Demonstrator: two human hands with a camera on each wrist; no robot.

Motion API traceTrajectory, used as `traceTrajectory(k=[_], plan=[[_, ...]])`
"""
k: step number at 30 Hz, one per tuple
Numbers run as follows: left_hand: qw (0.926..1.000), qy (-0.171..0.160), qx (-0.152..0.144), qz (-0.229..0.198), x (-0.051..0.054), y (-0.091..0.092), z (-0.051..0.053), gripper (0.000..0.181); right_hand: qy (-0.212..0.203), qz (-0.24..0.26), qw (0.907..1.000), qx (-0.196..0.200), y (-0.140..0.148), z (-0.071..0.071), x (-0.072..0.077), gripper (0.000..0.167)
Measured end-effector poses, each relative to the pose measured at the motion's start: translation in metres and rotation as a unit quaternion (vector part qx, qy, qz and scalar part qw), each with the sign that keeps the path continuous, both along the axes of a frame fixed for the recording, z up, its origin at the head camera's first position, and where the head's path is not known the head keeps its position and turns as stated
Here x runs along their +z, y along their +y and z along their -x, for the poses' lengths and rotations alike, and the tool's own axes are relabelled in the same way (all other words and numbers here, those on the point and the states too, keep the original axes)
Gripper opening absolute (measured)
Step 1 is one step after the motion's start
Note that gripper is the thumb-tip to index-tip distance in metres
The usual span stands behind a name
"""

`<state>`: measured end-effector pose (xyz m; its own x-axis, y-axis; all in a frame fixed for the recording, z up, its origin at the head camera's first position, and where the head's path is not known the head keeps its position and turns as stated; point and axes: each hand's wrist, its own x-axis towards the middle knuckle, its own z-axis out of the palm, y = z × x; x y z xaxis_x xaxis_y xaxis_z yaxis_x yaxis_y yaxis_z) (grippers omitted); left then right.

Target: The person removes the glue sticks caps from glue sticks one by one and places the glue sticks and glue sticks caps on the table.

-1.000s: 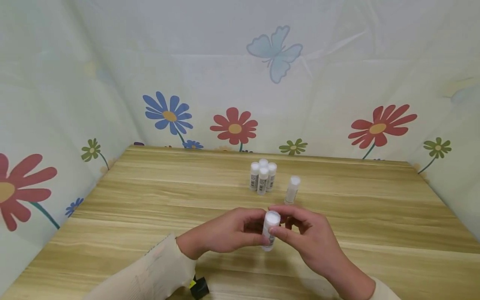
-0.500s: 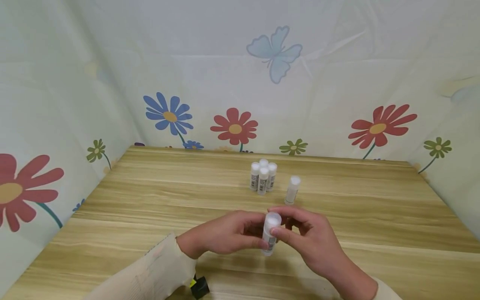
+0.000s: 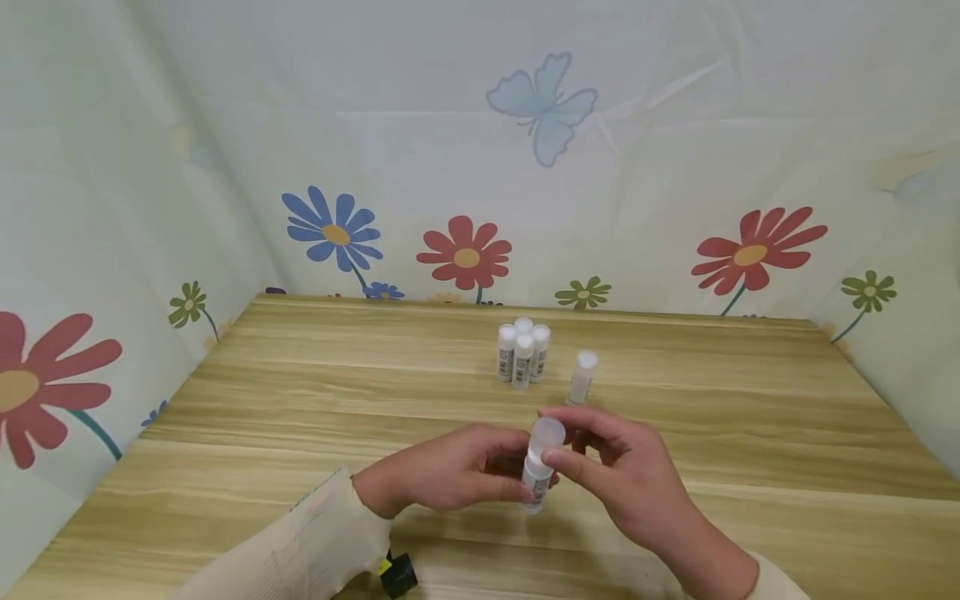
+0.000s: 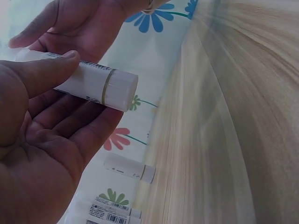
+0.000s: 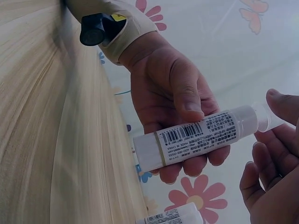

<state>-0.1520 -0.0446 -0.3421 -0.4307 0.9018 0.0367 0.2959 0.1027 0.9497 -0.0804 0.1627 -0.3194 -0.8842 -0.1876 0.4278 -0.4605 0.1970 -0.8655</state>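
Observation:
A white glue stick (image 3: 536,485) with a printed barcode label is held above the table, its top tilted slightly away. My left hand (image 3: 457,467) grips its body, thumb on the label side and fingers behind, as the right wrist view shows on the label (image 5: 196,137). My right hand (image 3: 626,475) pinches the translucent cap (image 3: 547,435) between thumb and fingers at the top end. The cap stands raised on the body, its lower edge partly behind my right thumb. In the left wrist view, the base end of the glue stick (image 4: 120,91) points toward the table.
Several white glue sticks (image 3: 522,358) stand upright in a tight cluster farther back. A single glue stick (image 3: 582,377) stands to their right, just beyond my right hand. Flower-printed curtains (image 3: 637,167) enclose the wooden table (image 3: 337,367). A black device (image 3: 399,575) hangs at my left sleeve.
My right hand has drawn the cap upward along the glue stick, and more of the body's white upper end shows. The body has lowered slightly in the left hand. The standing glue sticks stay put.

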Motion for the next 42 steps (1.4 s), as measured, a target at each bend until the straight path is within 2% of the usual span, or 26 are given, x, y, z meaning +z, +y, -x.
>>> traceTrajectory(k=[5,10,14,18,21,24,29,35,42], plan=[[0.9999,-0.008,-0.001,0.007,0.002,0.000,0.001,0.036,0.001,-0.012,0.9999,-0.012,0.002,0.001,0.002,0.030],[1.0000,0.005,-0.001,0.009,0.004,-0.004,0.006,0.033,0.002,-0.027,0.9988,-0.041,0.010,0.004,0.004,0.030],[0.9996,0.011,0.023,0.015,0.005,-0.014,0.018,0.032,-0.017,-0.033,0.9962,-0.079,0.023,0.013,0.004,0.030],[0.9970,0.008,0.072,0.027,0.002,-0.032,0.039,0.032,-0.062,-0.043,0.9904,-0.116,0.044,0.026,-0.002,0.031],[0.9933,0.015,0.110,0.031,-0.002,-0.047,0.056,0.033,-0.087,-0.068,0.9841,-0.138,0.062,0.038,-0.011,0.033],[0.9884,0.015,0.146,0.039,-0.006,-0.063,0.072,0.036,-0.104,-0.115,0.9750,-0.159,0.081,0.049,-0.022,0.036],[0.9799,-0.004,0.188,0.068,-0.015,-0.088,0.093,0.040,-0.141,-0.191,0.9559,-0.174,0.110,0.062,-0.037,0.046],[0.9721,-0.019,0.216,0.088,-0.023,-0.112,0.107,0.043,-0.190,-0.234,0.9354,-0.186,0.128,0.069,-0.046,0.057],[0.9649,-0.019,0.241,0.103,-0.029,-0.128,0.117,0.043,-0.202,-0.260,0.9252,-0.188,0.138,0.074,-0.051,0.049]])
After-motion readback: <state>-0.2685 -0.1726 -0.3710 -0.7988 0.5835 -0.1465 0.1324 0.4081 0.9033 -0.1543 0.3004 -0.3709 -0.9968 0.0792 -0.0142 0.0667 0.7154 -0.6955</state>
